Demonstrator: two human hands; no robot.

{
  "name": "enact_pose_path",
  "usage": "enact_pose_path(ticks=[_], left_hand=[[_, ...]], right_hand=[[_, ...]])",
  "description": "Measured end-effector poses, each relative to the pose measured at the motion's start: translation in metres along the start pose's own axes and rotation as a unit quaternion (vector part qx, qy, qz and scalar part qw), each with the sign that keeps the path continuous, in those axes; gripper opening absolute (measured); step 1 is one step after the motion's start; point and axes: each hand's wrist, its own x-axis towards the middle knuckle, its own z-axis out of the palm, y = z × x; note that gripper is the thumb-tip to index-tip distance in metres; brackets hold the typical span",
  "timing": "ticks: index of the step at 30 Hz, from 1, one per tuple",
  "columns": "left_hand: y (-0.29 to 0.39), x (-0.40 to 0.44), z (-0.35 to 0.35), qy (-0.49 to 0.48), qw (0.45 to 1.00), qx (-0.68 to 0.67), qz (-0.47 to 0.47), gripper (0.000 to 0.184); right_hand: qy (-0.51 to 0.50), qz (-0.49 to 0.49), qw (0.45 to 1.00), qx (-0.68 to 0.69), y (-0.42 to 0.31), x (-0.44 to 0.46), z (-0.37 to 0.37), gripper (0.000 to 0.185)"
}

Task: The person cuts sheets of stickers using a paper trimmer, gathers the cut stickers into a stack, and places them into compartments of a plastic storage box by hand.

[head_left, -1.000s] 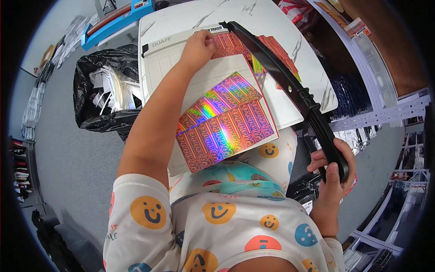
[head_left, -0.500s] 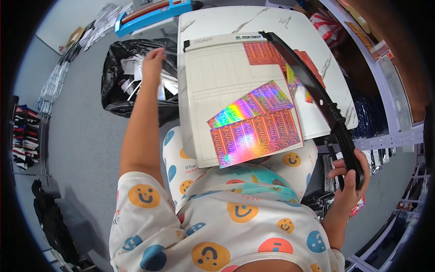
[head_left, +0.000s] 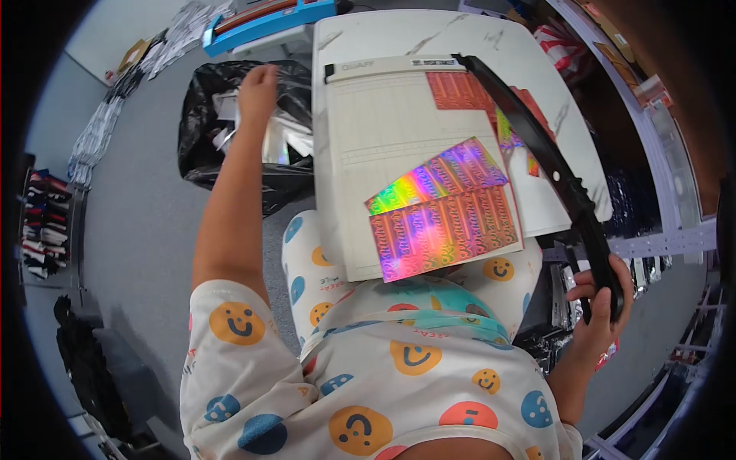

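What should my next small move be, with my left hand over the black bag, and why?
Probably bring your left hand over to steady the red printed sheet at the top of the cutter board: your right hand grips the cutter's handle, but no hand is on that sheet, and your left is over the black bag.

Small paper-trimming workshop, by appearance. Evidence: lever paper cutter (head_left: 376,119) on the table (head_left: 399,34), bearing shiny printed sheets (head_left: 448,226); black bag (head_left: 287,178) of scrap strips (head_left: 299,141) left of the table; blue machine (head_left: 272,27) beyond its far-left corner; perforated shelving (head_left: 665,244) to its right.
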Motion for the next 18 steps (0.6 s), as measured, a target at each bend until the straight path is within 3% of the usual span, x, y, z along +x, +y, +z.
enact_pose_path(ticks=[2, 3, 4, 6, 11, 18], left_hand=[[0.044, -0.029, 0.043, -0.064, 0.991, -0.051, 0.102, 0.017], [0.082, -0.050, 0.055, -0.139, 0.983, -0.056, 0.105, 0.020], [0.092, -0.060, 0.075, -0.165, 0.957, -0.051, 0.231, 0.020], [0.130, -0.082, 0.097, -0.208, 0.932, 0.006, 0.296, 0.020], [0.146, -0.095, 0.143, -0.229, 0.924, 0.053, 0.302, 0.026], [0.146, -0.097, 0.149, -0.226, 0.915, 0.110, 0.315, 0.030]], right_hand=[[0.002, 0.011, 1.000, 0.005, -0.005, 0.002, 0.001, 0.044], [0.003, 0.012, 1.000, 0.002, -0.009, 0.003, 0.001, 0.045], [0.003, 0.013, 1.000, 0.001, -0.012, 0.005, 0.002, 0.046], [-0.005, -0.005, 1.000, -0.006, -0.013, 0.009, 0.002, 0.045], [-0.008, -0.002, 1.000, -0.001, -0.012, 0.008, 0.002, 0.048], [-0.017, -0.001, 1.000, 0.005, 0.003, -0.002, -0.001, 0.045]])
